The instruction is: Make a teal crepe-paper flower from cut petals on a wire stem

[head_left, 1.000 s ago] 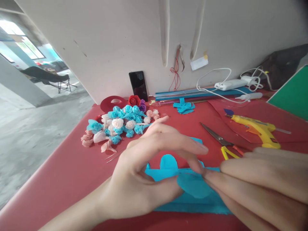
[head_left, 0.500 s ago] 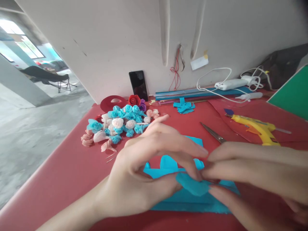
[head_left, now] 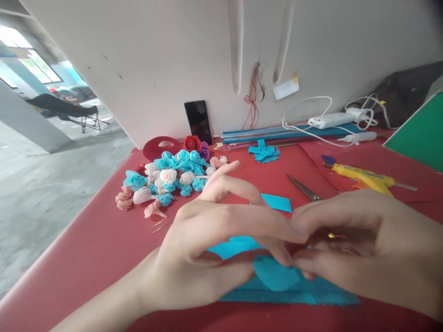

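Between my hands is a small rounded blue crepe paper petal (head_left: 277,273). My left hand (head_left: 218,240) pinches it from the left, thumb below and fingertips above, with the outer fingers raised. From the right, my right hand (head_left: 367,249) is closed on the petal's other edge, its fingertips meeting those of the left. A bit of gold-coloured metal or wire shows within the right hand's curled fingers; I cannot make out what it is. Beneath both hands lies a larger blue crepe paper sheet (head_left: 290,296). Scissors (head_left: 304,188) lie just beyond, partly hidden by my right hand.
A heap of blue, white and pink paper flowers (head_left: 173,177) sits left on the red table. Behind stand a phone (head_left: 198,122) and blue paper strips (head_left: 265,152). At right are a yellow glue gun (head_left: 367,179), a white power strip (head_left: 332,121) and a green board (head_left: 420,133).
My right hand has turned and curled inward, with its thumb now higher near the petal. The petal has tilted more downward. My left hand has barely moved.
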`<action>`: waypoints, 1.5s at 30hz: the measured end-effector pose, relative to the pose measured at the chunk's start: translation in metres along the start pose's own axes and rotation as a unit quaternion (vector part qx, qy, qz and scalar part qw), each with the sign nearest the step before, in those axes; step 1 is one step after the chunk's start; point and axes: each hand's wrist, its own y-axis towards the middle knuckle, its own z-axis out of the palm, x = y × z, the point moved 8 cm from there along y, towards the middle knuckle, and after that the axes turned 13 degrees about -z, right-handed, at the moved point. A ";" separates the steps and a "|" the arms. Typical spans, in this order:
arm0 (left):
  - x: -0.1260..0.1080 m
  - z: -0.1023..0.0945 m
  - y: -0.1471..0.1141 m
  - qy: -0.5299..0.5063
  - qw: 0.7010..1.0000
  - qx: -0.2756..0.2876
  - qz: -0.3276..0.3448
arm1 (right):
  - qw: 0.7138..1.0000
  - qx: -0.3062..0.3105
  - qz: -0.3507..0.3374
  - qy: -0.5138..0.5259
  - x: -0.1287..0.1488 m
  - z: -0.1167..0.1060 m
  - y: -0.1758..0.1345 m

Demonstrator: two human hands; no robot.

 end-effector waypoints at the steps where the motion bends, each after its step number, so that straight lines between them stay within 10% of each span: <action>1: 0.002 0.001 0.001 -0.005 1.000 0.001 -0.008 | 0.998 0.026 0.044 0.041 -0.005 0.005 0.001; 14: 0.011 0.001 0.003 -0.002 0.999 -0.015 -0.051 | 0.998 -0.052 -0.010 0.027 0.003 -0.003 0.007; 27: 0.014 0.002 0.004 -0.098 0.993 -0.021 -0.066 | 0.963 -0.137 -0.217 -0.088 0.043 -0.013 -0.005; 37: 0.015 0.003 0.003 -0.099 0.992 -0.009 -0.080 | 0.997 -0.056 -0.011 -0.049 0.009 -0.013 -0.003; 45: 0.012 0.006 0.004 -0.079 0.995 0.017 -0.058 | 1.000 0.001 0.026 0.007 0.002 -0.001 0.005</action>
